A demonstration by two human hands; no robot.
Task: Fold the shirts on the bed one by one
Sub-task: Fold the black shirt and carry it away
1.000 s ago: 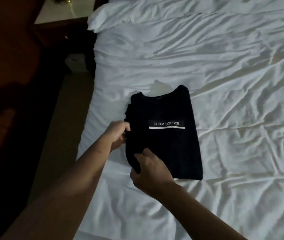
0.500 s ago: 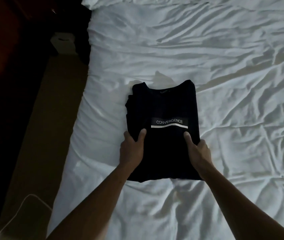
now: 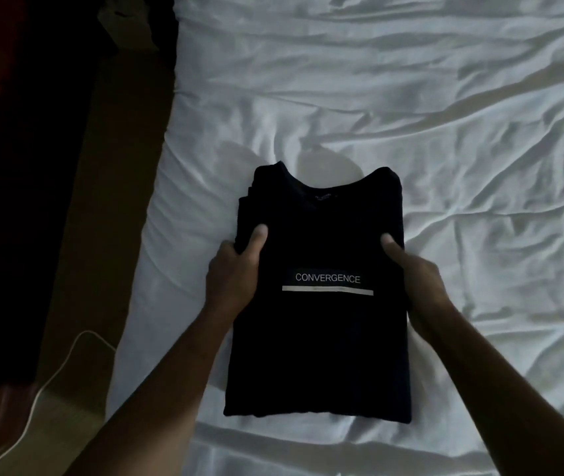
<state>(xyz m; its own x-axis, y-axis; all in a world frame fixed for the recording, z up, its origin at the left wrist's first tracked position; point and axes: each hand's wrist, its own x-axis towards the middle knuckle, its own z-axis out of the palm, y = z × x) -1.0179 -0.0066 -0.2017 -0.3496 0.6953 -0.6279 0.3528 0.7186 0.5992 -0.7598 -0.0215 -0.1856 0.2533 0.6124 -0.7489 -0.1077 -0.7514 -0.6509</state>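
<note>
A black shirt (image 3: 321, 345) with the white word CONVERGENCE lies folded into a narrow rectangle on the white bed sheet (image 3: 411, 108), collar at the far end. My left hand (image 3: 236, 273) grips its left edge, thumb on top and fingers tucked under the fabric. At the right edge my right hand (image 3: 414, 276) holds the shirt the same way, thumb pressed on top. Both hands sit level with the printed text.
The bed's left edge (image 3: 143, 255) runs down the frame beside a brown floor strip. A white cable (image 3: 50, 383) lies on the floor at lower left. A pale box (image 3: 129, 25) stands in the dark top left corner. The sheet is wrinkled all round.
Both hands slid from the shirt's near half up along its side edges to beside the text. The camera moved closer over the shirt.
</note>
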